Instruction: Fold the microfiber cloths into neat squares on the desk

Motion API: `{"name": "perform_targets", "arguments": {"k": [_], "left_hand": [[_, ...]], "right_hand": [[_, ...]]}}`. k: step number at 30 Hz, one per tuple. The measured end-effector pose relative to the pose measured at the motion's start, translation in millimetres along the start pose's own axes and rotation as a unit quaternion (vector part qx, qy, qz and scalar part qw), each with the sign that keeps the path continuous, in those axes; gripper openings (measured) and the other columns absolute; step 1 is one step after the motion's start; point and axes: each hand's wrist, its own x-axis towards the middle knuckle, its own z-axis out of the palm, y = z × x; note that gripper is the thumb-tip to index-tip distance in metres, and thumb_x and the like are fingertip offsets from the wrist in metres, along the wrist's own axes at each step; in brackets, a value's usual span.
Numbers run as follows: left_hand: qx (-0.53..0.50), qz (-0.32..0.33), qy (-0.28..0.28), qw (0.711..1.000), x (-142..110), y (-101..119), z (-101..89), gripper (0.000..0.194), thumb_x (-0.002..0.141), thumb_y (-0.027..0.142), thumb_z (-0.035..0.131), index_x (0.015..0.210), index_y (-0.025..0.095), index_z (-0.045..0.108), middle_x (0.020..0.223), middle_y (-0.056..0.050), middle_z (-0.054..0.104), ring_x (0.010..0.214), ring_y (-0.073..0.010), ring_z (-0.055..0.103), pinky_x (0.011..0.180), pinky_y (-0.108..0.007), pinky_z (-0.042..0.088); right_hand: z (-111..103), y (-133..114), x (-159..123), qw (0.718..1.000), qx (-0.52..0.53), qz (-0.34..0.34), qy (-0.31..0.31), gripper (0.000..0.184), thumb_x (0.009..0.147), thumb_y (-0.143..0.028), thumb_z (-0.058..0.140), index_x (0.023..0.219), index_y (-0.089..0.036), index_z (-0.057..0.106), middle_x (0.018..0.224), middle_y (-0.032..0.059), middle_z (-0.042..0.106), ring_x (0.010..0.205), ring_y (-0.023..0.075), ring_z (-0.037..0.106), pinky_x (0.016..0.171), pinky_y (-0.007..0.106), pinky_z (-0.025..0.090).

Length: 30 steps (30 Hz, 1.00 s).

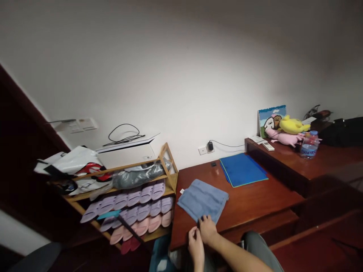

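A folded blue-grey towel [202, 198] lies on the left part of the reddish-brown wooden desk [249, 200], with a small white tag at its left corner. At the towel's near edge is my right hand [209, 230], its fingers bent over a small dark thing too small to name. My left hand [196, 246] is just left of it, at the desk's front edge. Its thumb and fingertips are pinched together close to my right hand; what lies between them cannot be made out.
A blue cloth [242, 170] with green edging lies farther back. On the raised right section stand a water bottle [309, 145], plush toys [292, 125], a picture [270, 117] and a remote [268, 146]. Left is a wooden rack [170, 177] of slippers [134, 196]. A plugged-in charger [210, 146] is on the wall.
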Motion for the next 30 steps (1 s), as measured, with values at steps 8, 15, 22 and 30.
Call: {"name": "perform_targets", "arguments": {"k": [8, 15, 22, 30], "left_hand": [[-0.212, -0.238, -0.086, 0.944, -53, 12, -14.0, 0.040, 0.086, 0.049, 0.070, 0.114, 0.022, 0.063, 0.115, -0.017, 0.076, 0.104, -0.0290, 0.077, 0.089, -0.037, 0.060], [-0.262, -0.206, -0.063, 0.941, -62, 26, 1.9, 0.044, 0.064, 0.038, 0.092, 0.096, 0.019, 0.069, 0.099, -0.014, 0.077, 0.098, -0.0300, 0.077, 0.087, -0.038, 0.061], [-0.228, -0.178, -0.057, 0.955, -58, 42, -6.4, 0.042, 0.053, 0.033, 0.093, 0.087, 0.017, 0.075, 0.094, -0.013, 0.078, 0.092, -0.0279, 0.076, 0.079, -0.034, 0.058], [-0.235, -0.156, -0.104, 0.954, -15, 125, -5.7, 0.026, 0.047, 0.011, 0.092, 0.065, 0.011, 0.074, 0.066, -0.010, 0.074, 0.058, -0.0214, 0.069, 0.056, -0.030, 0.053]], "right_hand": [[-26, 14, -57, 0.999, 0.034, -0.036, 0.006, 0.047, 0.089, -0.016, 0.053, 0.133, -0.022, 0.068, 0.139, 0.0114, 0.064, 0.127, 0.0279, 0.056, 0.109, 0.037, 0.041], [-37, 30, -72, 0.999, 0.028, -0.033, -0.014, 0.035, 0.093, -0.020, 0.051, 0.119, -0.020, 0.073, 0.125, 0.0138, 0.072, 0.120, 0.0274, 0.065, 0.103, 0.034, 0.046], [-42, 26, -68, 0.996, 0.070, -0.008, -0.046, 0.032, 0.097, -0.019, 0.048, 0.111, -0.020, 0.077, 0.112, 0.0131, 0.080, 0.109, 0.0238, 0.074, 0.091, 0.029, 0.050], [-110, 4, -40, 0.972, 0.236, -0.014, -0.003, 0.018, 0.095, -0.023, 0.065, 0.080, -0.019, 0.074, 0.084, 0.0052, 0.078, 0.087, 0.0209, 0.075, 0.082, 0.030, 0.054]]}}
